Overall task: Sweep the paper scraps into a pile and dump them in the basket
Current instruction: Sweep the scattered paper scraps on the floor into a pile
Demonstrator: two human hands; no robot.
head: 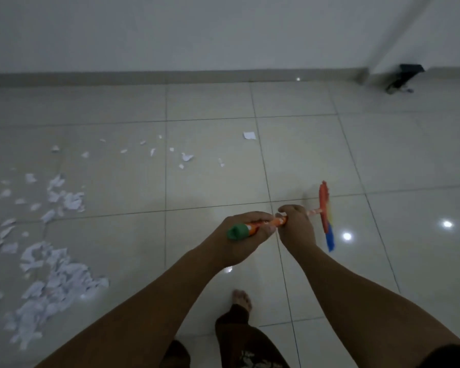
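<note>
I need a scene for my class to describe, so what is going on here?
A person is sweeping a tiled floor. Both hands grip the broom handle, the left hand near its green end and the right hand further down. The broom head sits to the right, away from the paper scraps spread at left. No basket is in view.
</note>
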